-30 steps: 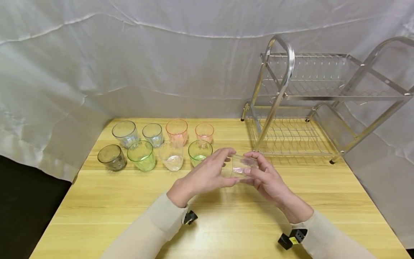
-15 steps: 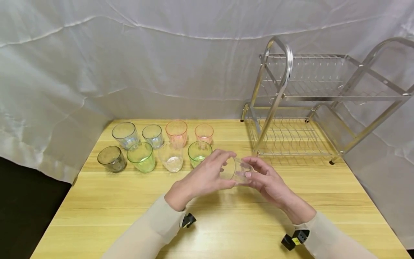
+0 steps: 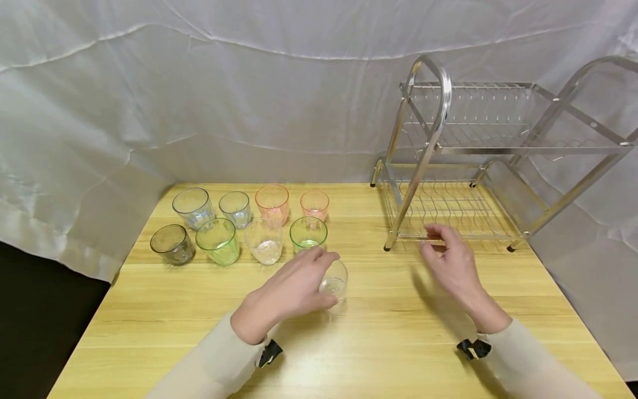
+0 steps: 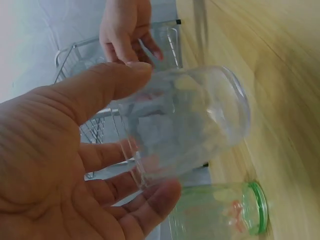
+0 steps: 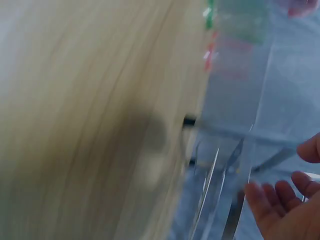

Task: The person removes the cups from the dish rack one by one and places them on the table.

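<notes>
Thumb and fingers of my left hand (image 3: pixel 286 293) grip a small clear drinking glass (image 3: pixel 335 280) near its rim. It stands upright just over or on the tabletop, in front of the green-rimmed glass (image 3: pixel 308 235) at the row's right end. The left wrist view shows the clear glass (image 4: pixel 187 120) between the thumb above and curled fingertips below, its base toward the wood. My right hand (image 3: pixel 451 263) holds nothing, fingers loosely bent, before the lower tier of the metal rack (image 3: pixel 448 213). In the right wrist view that hand (image 5: pixel 287 207) overlaps the rack's bars.
Two rows of glasses stand at the back left: blue-tinted (image 3: pixel 193 208), red-rimmed (image 3: pixel 272 205), grey (image 3: pixel 172 244), green (image 3: pixel 218 241) and clear (image 3: pixel 265 244) ones. A grey cloth (image 3: pixel 279 105) hangs behind the wooden table (image 3: pixel 379 343).
Both hands held the clear glass tilted; the right hand has let go and moved right toward the rack. The left hand has brought the glass left and down, turning it upright.
</notes>
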Action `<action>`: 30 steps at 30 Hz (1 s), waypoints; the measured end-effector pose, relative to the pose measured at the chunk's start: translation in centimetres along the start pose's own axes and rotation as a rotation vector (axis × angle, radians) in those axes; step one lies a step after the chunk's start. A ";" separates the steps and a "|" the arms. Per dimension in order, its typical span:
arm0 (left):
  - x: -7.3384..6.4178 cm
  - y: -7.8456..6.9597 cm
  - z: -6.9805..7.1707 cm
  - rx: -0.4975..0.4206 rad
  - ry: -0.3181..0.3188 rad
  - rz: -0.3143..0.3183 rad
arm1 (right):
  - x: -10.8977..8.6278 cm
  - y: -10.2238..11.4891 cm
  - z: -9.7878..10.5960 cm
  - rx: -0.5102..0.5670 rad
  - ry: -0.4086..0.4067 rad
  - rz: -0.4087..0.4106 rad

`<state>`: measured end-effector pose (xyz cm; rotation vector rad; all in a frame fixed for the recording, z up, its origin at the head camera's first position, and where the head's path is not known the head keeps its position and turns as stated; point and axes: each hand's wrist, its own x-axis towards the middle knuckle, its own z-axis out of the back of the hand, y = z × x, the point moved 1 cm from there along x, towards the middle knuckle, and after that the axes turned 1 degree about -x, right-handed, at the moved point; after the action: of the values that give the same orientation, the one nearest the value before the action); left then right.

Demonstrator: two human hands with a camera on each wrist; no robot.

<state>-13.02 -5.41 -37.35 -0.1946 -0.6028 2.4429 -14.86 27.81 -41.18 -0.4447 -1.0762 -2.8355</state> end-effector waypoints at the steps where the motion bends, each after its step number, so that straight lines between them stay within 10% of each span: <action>1: -0.2 0.2 0.0 0.021 -0.005 0.001 | 0.2 -0.4 0.1 -0.043 -0.015 0.019; 14: -2.0 1.9 -0.9 0.101 -0.062 -0.008 | 0.3 -2.4 -0.7 -0.300 0.155 0.067; 30: -1.4 2.6 -1.7 0.072 -0.094 0.020 | 0.3 -2.8 -0.9 -0.333 0.172 0.091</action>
<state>-12.80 -7.39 -40.07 -0.0572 -0.5541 2.5000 -15.82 29.31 -43.53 -0.2542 -0.5411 -2.9104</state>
